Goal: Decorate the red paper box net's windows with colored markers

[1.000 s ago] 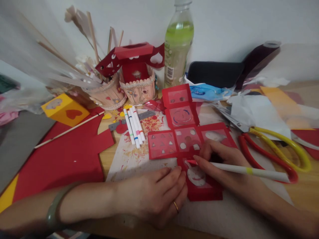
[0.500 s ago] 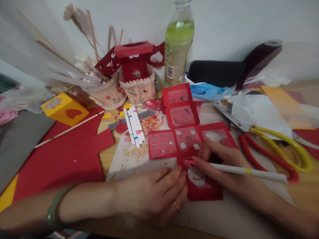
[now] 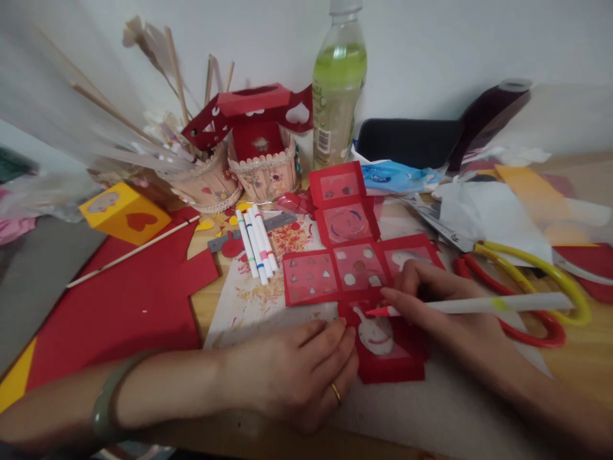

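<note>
A red paper cut-out, shaped like an unfolded box with clear windows, lies on a pale sheet. My right hand is closed round a white marker, whose red tip hovers at or just over the lowest panel, beside its pear-shaped window. Whether the tip touches cannot be made out. My left hand rests at that panel's left edge, its fingers pressed together on or by the paper; the fingertips are partly hidden. Several capped white markers lie left of the cut-out.
Yellow-and-red-handled scissors lie at the right. Behind stand a green drink bottle, a dark phone and two decorated baskets. A yellow box and a thin stick lie on red paper at left.
The marker tip has moved slightly right and away from the window's upper end, and the marker's rear end has risen. My left hand has barely moved. The view has shifted a little.
</note>
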`<action>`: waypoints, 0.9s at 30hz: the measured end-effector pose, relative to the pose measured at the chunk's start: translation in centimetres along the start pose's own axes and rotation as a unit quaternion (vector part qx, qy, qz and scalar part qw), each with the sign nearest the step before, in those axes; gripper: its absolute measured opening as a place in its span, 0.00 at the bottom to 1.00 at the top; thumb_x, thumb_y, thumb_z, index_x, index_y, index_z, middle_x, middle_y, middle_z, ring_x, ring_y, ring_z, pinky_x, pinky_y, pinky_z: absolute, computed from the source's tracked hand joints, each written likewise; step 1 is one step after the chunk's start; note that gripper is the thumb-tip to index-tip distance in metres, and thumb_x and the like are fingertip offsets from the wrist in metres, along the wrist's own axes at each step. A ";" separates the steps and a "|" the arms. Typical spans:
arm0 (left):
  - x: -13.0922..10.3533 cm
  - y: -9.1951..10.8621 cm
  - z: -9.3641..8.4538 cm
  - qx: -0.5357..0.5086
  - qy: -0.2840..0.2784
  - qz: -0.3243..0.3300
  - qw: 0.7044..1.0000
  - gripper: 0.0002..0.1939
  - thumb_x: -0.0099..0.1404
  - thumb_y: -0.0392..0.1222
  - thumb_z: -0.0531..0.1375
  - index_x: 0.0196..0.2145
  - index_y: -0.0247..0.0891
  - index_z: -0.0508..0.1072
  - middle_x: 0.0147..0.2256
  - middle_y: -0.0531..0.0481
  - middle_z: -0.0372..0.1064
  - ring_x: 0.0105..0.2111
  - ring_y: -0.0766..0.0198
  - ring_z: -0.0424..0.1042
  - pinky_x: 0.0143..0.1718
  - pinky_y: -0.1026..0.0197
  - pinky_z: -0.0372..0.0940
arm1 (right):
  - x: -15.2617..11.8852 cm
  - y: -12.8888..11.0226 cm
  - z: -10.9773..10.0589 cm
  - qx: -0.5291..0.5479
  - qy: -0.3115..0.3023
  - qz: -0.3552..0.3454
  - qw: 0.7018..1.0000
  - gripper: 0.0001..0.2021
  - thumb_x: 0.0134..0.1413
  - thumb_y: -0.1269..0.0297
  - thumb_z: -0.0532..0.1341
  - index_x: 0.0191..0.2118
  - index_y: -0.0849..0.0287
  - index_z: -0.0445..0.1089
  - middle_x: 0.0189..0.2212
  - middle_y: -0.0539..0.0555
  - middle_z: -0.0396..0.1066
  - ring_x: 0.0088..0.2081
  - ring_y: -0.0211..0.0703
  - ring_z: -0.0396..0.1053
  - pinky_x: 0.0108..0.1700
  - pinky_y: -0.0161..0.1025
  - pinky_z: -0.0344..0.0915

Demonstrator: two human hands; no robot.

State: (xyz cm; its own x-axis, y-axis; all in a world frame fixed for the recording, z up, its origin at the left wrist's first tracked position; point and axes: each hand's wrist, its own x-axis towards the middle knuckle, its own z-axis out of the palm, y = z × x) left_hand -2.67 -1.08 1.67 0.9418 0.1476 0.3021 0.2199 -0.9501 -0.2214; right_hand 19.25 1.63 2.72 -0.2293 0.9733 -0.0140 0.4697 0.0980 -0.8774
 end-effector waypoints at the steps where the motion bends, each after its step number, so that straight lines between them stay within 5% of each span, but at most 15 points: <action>1: 0.0 0.0 0.0 0.001 -0.001 -0.001 1.000 0.18 0.67 0.32 0.45 0.45 0.24 0.71 0.44 0.37 0.72 0.45 0.53 0.72 0.43 0.56 0.68 | 0.0 0.1 -0.2 0.007 0.026 0.005 1.000 0.16 0.52 0.60 0.60 0.19 0.56 0.55 0.17 0.45 0.57 0.19 0.33 0.54 0.19 0.31 0.51; 4: 0.0 0.2 0.0 0.005 -0.009 -0.003 1.000 0.17 0.67 0.33 0.46 0.46 0.25 0.71 0.45 0.37 0.72 0.46 0.53 0.71 0.43 0.56 0.68 | -0.2 0.5 -0.7 0.015 0.047 0.002 0.999 0.15 0.52 0.60 0.61 0.21 0.56 0.56 0.18 0.44 0.57 0.20 0.33 0.54 0.19 0.31 0.51; 10: -0.2 0.3 0.0 0.013 0.005 -0.002 1.000 0.17 0.67 0.33 0.46 0.45 0.25 0.71 0.44 0.38 0.72 0.45 0.54 0.72 0.43 0.56 0.67 | -1.2 0.5 -1.3 -0.013 -0.021 -0.002 1.000 0.11 0.49 0.67 0.60 0.21 0.56 0.57 0.18 0.45 0.58 0.20 0.34 0.56 0.19 0.31 0.52; 27: 0.2 -0.2 0.4 -0.049 -0.030 -0.024 0.998 0.16 0.68 0.34 0.47 0.47 0.32 0.71 0.51 0.44 0.67 0.44 0.56 0.68 0.40 0.57 0.68 | -1.6 1.9 -1.2 -0.043 -0.064 -0.025 0.997 0.12 0.55 0.62 0.59 0.24 0.56 0.58 0.20 0.47 0.62 0.23 0.36 0.61 0.23 0.33 0.57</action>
State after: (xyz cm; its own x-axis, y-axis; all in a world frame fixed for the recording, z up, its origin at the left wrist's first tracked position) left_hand -2.46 -0.73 1.39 0.9450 0.2061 0.2539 0.2414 -0.9634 -0.1164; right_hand 21.50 0.49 1.60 -0.3583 0.9328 -0.0380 0.5257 0.1680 -0.8339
